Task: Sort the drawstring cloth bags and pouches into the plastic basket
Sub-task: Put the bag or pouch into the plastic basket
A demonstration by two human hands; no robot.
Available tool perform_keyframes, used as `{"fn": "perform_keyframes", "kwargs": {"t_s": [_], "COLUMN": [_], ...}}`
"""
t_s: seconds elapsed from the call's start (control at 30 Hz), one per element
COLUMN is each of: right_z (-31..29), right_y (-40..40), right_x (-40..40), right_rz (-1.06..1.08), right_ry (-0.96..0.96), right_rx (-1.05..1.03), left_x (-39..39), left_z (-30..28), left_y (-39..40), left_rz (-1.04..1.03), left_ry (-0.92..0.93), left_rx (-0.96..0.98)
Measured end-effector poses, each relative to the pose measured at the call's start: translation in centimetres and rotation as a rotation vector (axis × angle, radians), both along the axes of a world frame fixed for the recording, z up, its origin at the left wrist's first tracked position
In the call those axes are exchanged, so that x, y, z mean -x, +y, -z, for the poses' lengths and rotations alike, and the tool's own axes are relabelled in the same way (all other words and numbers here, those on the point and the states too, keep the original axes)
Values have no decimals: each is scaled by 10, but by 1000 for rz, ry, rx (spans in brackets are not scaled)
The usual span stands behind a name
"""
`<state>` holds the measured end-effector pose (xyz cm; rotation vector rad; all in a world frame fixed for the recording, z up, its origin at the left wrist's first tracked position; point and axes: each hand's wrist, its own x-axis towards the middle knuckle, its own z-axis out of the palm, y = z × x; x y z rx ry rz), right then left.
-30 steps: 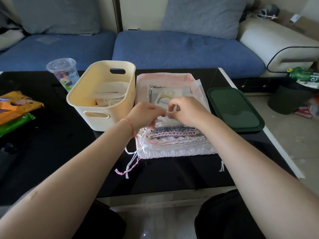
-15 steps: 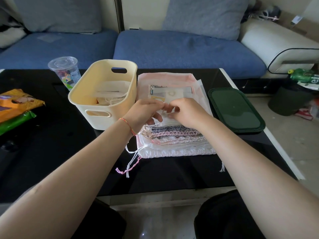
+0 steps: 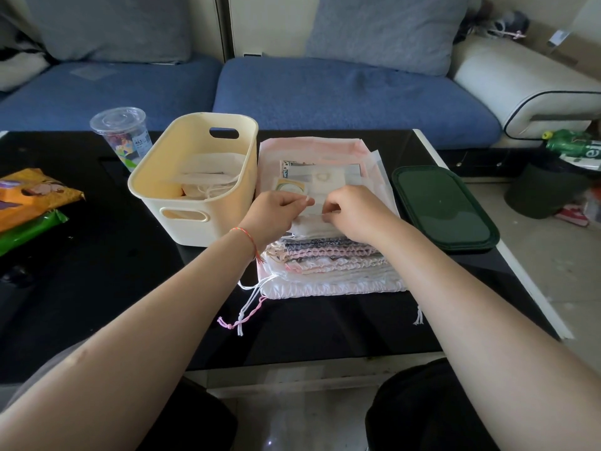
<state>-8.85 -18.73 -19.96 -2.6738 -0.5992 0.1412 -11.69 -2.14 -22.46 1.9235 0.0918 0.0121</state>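
A stack of drawstring cloth bags (image 3: 328, 262) lies on the black table, pink and white, with gathered tops facing me and cords trailing off the front left. On top of the stack rests a small sheer white pouch (image 3: 317, 209). My left hand (image 3: 276, 211) and my right hand (image 3: 354, 211) both pinch its near edge, fingers closed on the fabric. Left of the stack stands the cream plastic basket (image 3: 195, 219), with a few pale folded bags inside.
A dark green lid (image 3: 445, 206) lies right of the stack near the table's right edge. A clear plastic cup (image 3: 122, 135) stands behind the basket's left side. Orange and green snack packets (image 3: 29, 206) lie at far left. A blue sofa runs behind the table.
Both hands have shifted slightly apart along the pouch's near edge, still pinching it. The stack and basket have stayed put.
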Motion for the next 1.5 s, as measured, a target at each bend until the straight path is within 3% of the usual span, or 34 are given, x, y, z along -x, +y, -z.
{"fn": "perform_keyframes", "kwargs": {"t_s": [0.2,0.33,0.43,0.5,0.53,0.7,0.8,0.97,1.23,1.37,1.5], "right_z": [-11,-21,-25,-25,-23,-6,-1,-3,-5,-8,-11], "right_y": [4,5,8,8,7,6,8,8,3,5,8], "right_x": [3,7,6,3,1,1,2,6,9,9,10], "right_rz": [35,100,128,84,68,86,56,-25,-1,44,55], "right_ry": [38,173,363,531,538,170,102,-41,59,165,275], "right_rx": [-171,-331,-731,-1055,-1098,-539,-474,-340,-321,-341,-500], "left_x": [3,5,3,2,2,1,1,0,1,1,1], "left_z": [-4,-2,-1,-3,-4,-14,-16,-14,-10,-11,-10], "left_y": [-1,-4,-3,-3,-3,-4,-2,0,0,-1,-3], "left_rz": [70,134,127,91,66,46,45,55,46,17,-2], "left_ry": [-58,-152,-154,-73,-14,182,237,241,119,44,-73], "left_rx": [-167,-325,-329,-227,-150,142,215,164,141,39,-45]}}
